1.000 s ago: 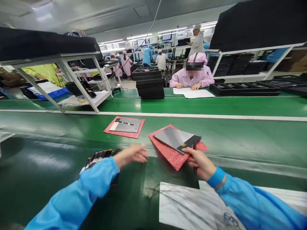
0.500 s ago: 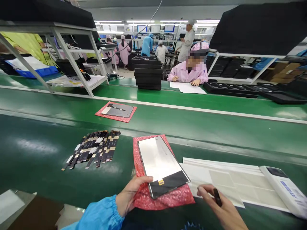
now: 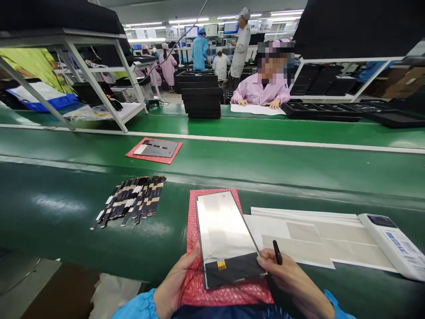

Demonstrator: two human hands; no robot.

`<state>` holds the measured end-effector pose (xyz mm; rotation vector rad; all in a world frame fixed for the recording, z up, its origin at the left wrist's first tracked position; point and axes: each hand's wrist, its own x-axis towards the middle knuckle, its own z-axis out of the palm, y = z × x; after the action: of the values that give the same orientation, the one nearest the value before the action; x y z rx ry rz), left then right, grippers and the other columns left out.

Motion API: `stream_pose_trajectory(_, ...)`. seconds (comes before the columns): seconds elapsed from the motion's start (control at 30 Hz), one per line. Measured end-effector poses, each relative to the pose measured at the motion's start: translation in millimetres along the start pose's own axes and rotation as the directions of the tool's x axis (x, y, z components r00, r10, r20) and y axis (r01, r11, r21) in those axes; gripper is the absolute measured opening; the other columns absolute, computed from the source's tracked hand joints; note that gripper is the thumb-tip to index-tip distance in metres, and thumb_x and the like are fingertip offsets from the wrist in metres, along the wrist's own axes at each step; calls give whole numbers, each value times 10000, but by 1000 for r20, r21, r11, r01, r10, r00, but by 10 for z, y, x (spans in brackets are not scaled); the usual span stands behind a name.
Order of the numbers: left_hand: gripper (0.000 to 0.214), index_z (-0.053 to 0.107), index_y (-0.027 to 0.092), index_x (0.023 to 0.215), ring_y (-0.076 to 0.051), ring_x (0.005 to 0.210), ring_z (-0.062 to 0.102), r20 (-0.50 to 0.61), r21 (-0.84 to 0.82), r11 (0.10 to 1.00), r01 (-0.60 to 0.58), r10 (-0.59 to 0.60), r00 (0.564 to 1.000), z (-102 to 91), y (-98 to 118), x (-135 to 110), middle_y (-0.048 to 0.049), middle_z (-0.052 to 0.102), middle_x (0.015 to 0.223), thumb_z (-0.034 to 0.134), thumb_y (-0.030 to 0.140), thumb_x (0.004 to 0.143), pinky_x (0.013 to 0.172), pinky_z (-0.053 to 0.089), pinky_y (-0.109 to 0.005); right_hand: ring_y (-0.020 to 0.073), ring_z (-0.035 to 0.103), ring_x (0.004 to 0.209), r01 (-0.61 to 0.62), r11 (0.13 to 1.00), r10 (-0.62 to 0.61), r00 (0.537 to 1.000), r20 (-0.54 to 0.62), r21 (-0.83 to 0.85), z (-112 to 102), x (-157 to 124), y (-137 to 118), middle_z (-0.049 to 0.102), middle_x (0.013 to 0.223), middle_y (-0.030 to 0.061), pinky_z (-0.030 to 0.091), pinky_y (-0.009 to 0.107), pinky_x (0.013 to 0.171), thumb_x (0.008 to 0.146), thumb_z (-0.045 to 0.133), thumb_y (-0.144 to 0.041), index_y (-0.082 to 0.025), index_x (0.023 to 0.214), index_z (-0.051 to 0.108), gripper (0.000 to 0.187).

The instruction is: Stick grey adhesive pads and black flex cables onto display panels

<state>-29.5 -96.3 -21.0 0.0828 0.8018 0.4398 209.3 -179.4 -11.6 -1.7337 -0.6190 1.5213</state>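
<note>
At the bottom centre of the frame, the left hand [image 3: 174,288] grips the lower left edge of a red bubble-wrap sheet [image 3: 212,248], thumb laid on top and the remaining fingers hidden underneath. On that sheet lies a display panel [image 3: 226,237], its pale reflective face up and a dark band with a small yellow mark at its near end. The right hand [image 3: 292,279] touches the panel's lower right corner with the thumb while its fingers are closed around a black pen [image 3: 277,252], whose tip points up and away. The sheet and panel sit at the near edge of the green tabletop [image 3: 66,208], tilted slightly toward the camera.

Just right of the sheet lie flat white paper sheets [image 3: 308,239], and at the right edge of them a white device with a small screen [image 3: 395,243]. To the left of the panel, in the middle left of the frame, a fanned row of dark flex cable strips [image 3: 133,206] rests on the tabletop. Farther back, on the conveyor belt [image 3: 265,159], a second panel [image 3: 156,148] lies on its own red sheet. In the upper centre, across the belt, a person in a pink coat [image 3: 262,88] sits with both hands on paper, beside a stack of black trays [image 3: 201,97].
</note>
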Motion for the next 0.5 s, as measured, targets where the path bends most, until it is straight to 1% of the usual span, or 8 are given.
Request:
stream_pose_trajectory(0.1,674,772,150,941,-335,1135,616,-44,-17,999,-47,46,998,-98,-23,-17,-94,719,1052,968,426,358,1016,501,-354,76,203,541,22,997,-21,1000,-17,75,203,-79,51,265,598,-43,209,224,494,559,726,-743,-173,659,426,652)
stream_pose_trajectory(0.2,599,766,176,956,-321,1145,613,-56,21,996,-88,89,994,-140,-27,-25,-87,714,1076,946,443,450,1030,486,-367,108,299,611,78,995,-74,996,-55,68,384,-93,110,345,648,-13,299,245,575,594,705,-720,-161,682,493,604)
stream_pose_trajectory(0.27,551,763,179,959,-325,1140,615,-68,87,992,-97,103,992,-156,-17,-31,-94,715,1069,945,392,485,1034,479,-388,115,302,616,63,998,-63,995,-78,7,432,-77,138,348,641,-11,309,257,590,594,686,-714,-162,661,491,589)
stream_pose_trajectory(0.33,537,760,174,961,-335,1148,608,-74,163,982,-99,112,991,-195,-10,-42,-103,713,1071,951,322,482,1041,469,-402,119,324,607,32,998,-36,998,-60,-54,395,-63,162,376,617,-7,327,264,596,555,696,-707,-160,638,512,584)
stream_pose_trajectory(0.4,532,759,184,966,-337,1158,601,-93,232,968,-96,121,988,-273,-15,-60,-97,713,1074,948,301,483,1055,454,-403,133,388,615,42,997,-46,997,-69,-61,265,-76,187,480,647,25,362,268,595,523,725,-685,-148,673,608,570)
stream_pose_trajectory(0.43,521,760,201,962,-331,1161,600,-113,257,962,-94,127,986,-321,-21,-71,-82,715,1073,944,312,488,1061,448,-397,135,404,611,64,998,-67,988,-138,-24,171,-97,198,535,703,45,366,266,569,528,734,-676,-149,726,663,568)
stream_pose_trajectory(0.47,510,760,223,965,-326,1162,601,-131,279,956,-88,129,983,-368,-31,-83,-64,716,1074,938,330,499,1060,447,-395,132,402,600,102,994,-91,966,-244,35,64,-126,207,574,772,62,357,263,532,541,739,-670,-162,765,699,557)
stream_pose_trajectory(0.5,496,759,248,974,-323,1162,601,-142,298,951,-77,123,982,-408,-42,-95,-45,715,1080,926,349,519,1053,452,-401,128,390,585,152,983,-104,924,-368,101,-50,-163,211,591,831,72,338,260,490,556,741,-671,-183,774,717,535)
